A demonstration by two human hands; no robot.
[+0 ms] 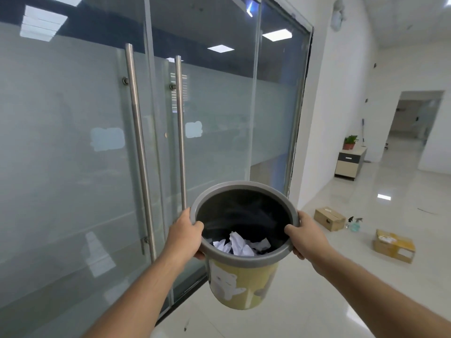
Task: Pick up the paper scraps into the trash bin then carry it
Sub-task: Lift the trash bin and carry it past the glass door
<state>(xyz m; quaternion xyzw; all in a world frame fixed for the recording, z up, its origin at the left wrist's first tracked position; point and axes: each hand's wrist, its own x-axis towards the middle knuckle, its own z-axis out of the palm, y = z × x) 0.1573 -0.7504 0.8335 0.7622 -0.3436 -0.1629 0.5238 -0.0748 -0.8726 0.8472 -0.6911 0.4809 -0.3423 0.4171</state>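
Observation:
The trash bin (240,284) is yellow with white bear pictures, a grey rim and a black liner. It hangs in the air in front of me, off the floor. Crumpled white paper scraps (240,245) lie at its bottom. My left hand (186,234) grips the rim on the left side, thumb inside. On the right side of the rim, my right hand (306,234) holds the same way.
Frosted glass doors with two long steel handles (140,147) stand close on the left. Two cardboard boxes (329,218) (394,245) and a spray bottle (355,224) lie on the glossy floor at right. A low cabinet (350,162) with a plant stands by the far wall.

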